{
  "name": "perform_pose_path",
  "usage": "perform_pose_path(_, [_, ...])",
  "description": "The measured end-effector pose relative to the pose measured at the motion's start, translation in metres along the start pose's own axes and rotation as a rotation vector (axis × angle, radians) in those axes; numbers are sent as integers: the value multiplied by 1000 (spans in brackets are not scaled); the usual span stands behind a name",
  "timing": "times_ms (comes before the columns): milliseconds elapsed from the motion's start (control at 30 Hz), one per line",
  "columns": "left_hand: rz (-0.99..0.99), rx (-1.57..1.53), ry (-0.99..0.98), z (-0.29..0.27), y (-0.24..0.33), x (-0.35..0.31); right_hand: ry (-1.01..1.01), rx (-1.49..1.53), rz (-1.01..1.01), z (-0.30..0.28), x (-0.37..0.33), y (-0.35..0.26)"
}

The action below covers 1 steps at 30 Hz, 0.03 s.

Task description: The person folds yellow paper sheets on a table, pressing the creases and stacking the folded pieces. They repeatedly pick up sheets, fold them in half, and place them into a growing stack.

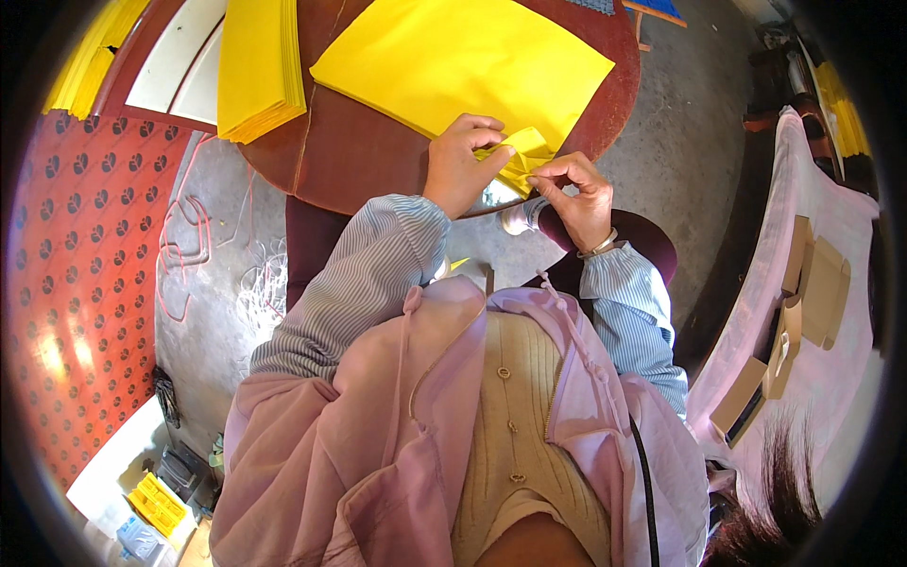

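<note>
A large flat yellow sheet (463,61), cloth-like, lies across the round dark red table (359,151). Its near corner (531,144) is gathered into creased folds at the table's front edge. My left hand (461,165) holds these folds from the left, thumb and fingers closed on them. From the right, my right hand (581,200) pinches the lowest tip of the same corner between thumb and fingers. Whether the sheet is one layer or several, I cannot tell.
A thick stack of folded yellow sheets (260,76) stands at the table's left. Tangled white cord (265,288) and a pink cable (198,231) lie on the floor. On the right, open cardboard boxes (820,293) rest on a pink cloth (756,312).
</note>
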State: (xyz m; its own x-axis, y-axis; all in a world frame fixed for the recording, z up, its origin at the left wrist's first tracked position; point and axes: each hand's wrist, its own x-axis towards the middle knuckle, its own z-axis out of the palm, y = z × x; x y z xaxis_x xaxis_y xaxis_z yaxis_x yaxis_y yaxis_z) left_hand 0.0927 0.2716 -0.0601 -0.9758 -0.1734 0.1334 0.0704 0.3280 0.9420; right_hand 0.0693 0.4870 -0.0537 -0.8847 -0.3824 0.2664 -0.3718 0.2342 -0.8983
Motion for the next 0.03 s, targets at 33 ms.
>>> perform_pose_path(33, [-1,0,0,0,0,0,-1,8,11,0,0,1])
